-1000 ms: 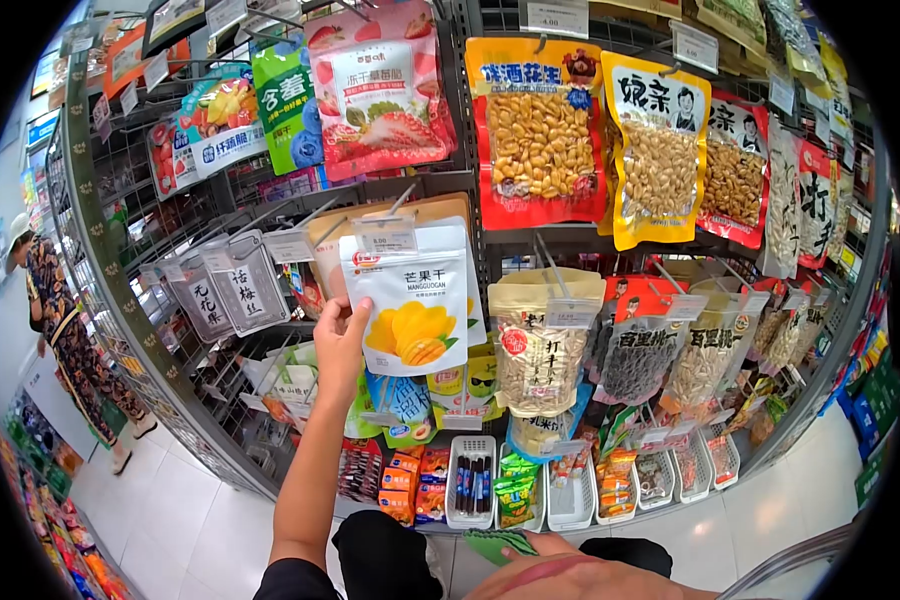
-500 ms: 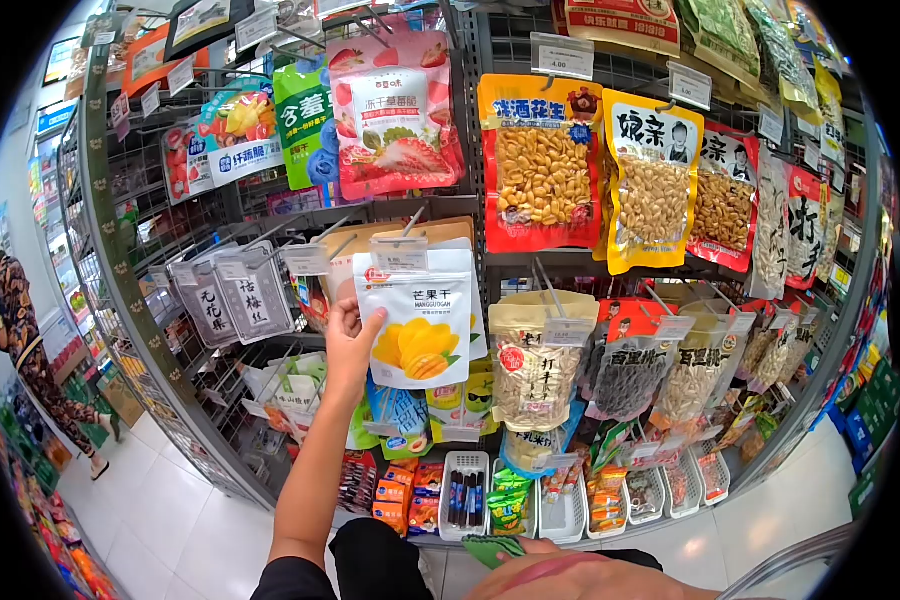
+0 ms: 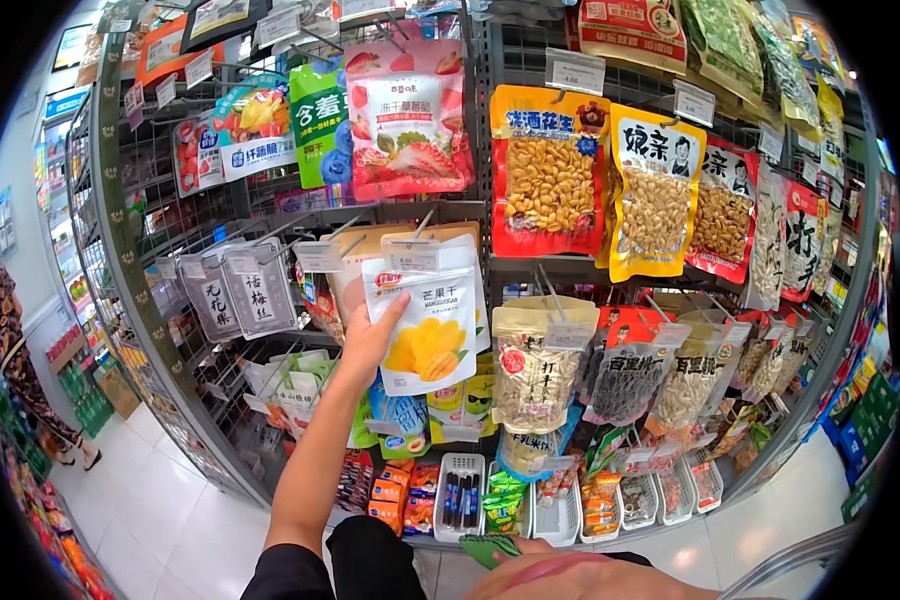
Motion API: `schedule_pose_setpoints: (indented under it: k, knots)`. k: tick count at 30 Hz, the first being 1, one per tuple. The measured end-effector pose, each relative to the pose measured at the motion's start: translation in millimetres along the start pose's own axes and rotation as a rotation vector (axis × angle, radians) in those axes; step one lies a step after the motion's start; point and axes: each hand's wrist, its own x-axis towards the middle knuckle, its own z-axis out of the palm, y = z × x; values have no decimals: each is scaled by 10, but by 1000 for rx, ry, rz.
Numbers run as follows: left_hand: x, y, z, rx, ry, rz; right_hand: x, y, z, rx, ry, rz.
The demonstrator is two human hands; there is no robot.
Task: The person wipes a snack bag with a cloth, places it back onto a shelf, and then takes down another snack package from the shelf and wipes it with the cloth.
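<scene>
Mango-label pkt (image 3: pixel 427 328) in L hand (image 3: pixel 370 332)

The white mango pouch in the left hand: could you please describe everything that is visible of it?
The white mango pouch looks like flexible plastic, with dark lettering including "MANGGUOGAN", a small red logo and a printed picture of yellow mango. Its front faces the camera, nearly upright but slightly tilted, before another white pouch. The left hand grips its left side, thumb on the front. A price tag covers part of its top, so whether it hangs cannot be told.
</scene>
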Motion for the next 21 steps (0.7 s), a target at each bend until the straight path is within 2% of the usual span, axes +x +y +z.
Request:
schedule_pose_setpoints:
  k: [4, 5, 16, 21]
  knots:
    - [-36, 35, -31, -41, -13, -55, -36, -115, -49, -55, -31, 45]
    - [-46, 35, -46, -56, -21, -56, -42, -119, -42, -74, 6, -10]
    - [-181, 299, 41, -126, 29, -33, -87, -266, -87, -47, -19, -21]
    - [-313, 306, 22, -43, 19, -47, -111, -444, -178, -85, -46, -3]
